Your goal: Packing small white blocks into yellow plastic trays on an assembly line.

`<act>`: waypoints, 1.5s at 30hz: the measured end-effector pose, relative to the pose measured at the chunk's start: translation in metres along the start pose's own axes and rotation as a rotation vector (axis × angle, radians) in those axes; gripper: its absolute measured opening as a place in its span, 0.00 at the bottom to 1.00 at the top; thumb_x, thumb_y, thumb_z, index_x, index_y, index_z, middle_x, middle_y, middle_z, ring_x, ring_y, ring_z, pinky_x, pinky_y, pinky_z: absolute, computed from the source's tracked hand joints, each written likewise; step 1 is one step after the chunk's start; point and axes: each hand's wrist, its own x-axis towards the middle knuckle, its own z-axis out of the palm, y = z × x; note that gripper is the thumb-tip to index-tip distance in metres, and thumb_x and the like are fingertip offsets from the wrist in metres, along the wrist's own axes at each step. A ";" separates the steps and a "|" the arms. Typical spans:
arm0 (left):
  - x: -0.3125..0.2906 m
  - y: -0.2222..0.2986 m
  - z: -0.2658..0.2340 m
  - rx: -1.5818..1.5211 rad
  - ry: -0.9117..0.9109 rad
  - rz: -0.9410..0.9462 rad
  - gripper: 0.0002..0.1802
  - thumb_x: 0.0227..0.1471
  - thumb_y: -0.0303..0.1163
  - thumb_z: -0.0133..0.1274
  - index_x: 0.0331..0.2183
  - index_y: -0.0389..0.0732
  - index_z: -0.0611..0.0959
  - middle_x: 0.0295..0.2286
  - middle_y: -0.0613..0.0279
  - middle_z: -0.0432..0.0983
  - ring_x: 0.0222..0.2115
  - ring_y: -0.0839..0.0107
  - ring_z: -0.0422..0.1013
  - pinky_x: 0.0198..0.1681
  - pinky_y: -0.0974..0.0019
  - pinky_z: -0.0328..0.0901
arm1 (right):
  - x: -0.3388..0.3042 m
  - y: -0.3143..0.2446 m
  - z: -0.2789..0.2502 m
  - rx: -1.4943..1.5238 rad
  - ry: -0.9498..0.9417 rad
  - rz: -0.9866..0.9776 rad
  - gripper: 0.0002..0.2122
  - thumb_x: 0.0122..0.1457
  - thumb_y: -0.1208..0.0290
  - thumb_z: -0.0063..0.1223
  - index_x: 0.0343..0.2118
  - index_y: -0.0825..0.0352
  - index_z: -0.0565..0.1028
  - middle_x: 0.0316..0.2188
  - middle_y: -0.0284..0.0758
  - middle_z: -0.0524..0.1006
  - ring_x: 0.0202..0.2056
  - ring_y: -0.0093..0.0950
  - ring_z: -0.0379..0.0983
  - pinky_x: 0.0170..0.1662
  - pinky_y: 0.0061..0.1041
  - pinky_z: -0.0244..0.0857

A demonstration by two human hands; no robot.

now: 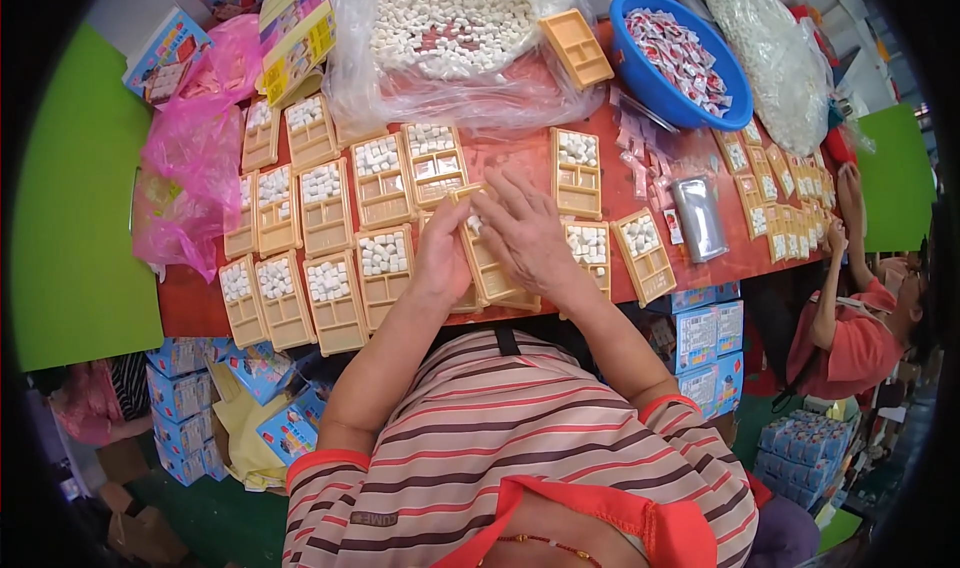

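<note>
My left hand (445, 255) curls along the left side of a tan compartment tray (488, 273) near the table's front edge. My right hand (527, 230) lies over the upper part of that tray, fingers stretched out toward the left hand. A few white cubes show under the right fingers; the rest of that compartment is hidden. Similar trays stand around both hands, among them one tray (384, 293) left of my left hand and another (645, 268) to the right. White cubes fill the top compartment of each of these two.
Rows of filled trays (325, 233) cover the table's left part. At the back lies a clear bag (350, 78) of loose white cubes, beside an unfilled tray (578, 53). A blue basin (628, 68) holds small packets. Another person (850, 338) reaches toward trays at the right.
</note>
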 end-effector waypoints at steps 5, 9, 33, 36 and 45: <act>0.003 -0.001 -0.006 -0.069 -0.024 -0.063 0.13 0.58 0.28 0.42 0.45 0.38 0.71 0.41 0.57 0.74 0.43 0.66 0.72 0.48 0.61 0.68 | -0.006 0.012 -0.013 0.566 0.205 0.312 0.13 0.52 0.75 0.54 0.41 0.67 0.75 0.48 0.44 0.69 0.49 0.40 0.67 0.49 0.35 0.61; 0.001 0.000 -0.007 -0.113 -0.062 -0.056 0.17 0.59 0.29 0.40 0.47 0.30 0.71 0.44 0.49 0.73 0.46 0.61 0.71 0.53 0.56 0.65 | -0.022 0.020 -0.035 0.276 0.112 0.127 0.07 0.49 0.76 0.56 0.33 0.66 0.76 0.37 0.37 0.71 0.40 0.34 0.67 0.45 0.32 0.59; -0.002 -0.009 0.008 -0.066 -0.061 -0.057 0.14 0.59 0.26 0.39 0.48 0.37 0.66 0.44 0.53 0.71 0.45 0.63 0.71 0.50 0.58 0.67 | -0.028 0.014 -0.030 0.196 0.097 0.170 0.05 0.47 0.76 0.57 0.27 0.66 0.74 0.40 0.36 0.72 0.43 0.34 0.67 0.47 0.33 0.54; -0.002 -0.009 0.008 -0.069 -0.072 -0.058 0.14 0.59 0.26 0.39 0.47 0.37 0.66 0.43 0.53 0.72 0.45 0.63 0.71 0.50 0.59 0.67 | -0.025 0.009 -0.035 0.152 0.048 0.151 0.05 0.47 0.75 0.57 0.27 0.65 0.73 0.41 0.36 0.71 0.44 0.34 0.66 0.49 0.34 0.53; 0.002 -0.015 0.002 -0.077 -0.077 -0.070 0.17 0.58 0.25 0.40 0.49 0.35 0.67 0.46 0.50 0.71 0.47 0.60 0.70 0.53 0.56 0.65 | -0.030 0.007 -0.024 0.015 0.005 0.135 0.05 0.48 0.76 0.56 0.28 0.65 0.74 0.42 0.36 0.71 0.46 0.35 0.65 0.52 0.36 0.52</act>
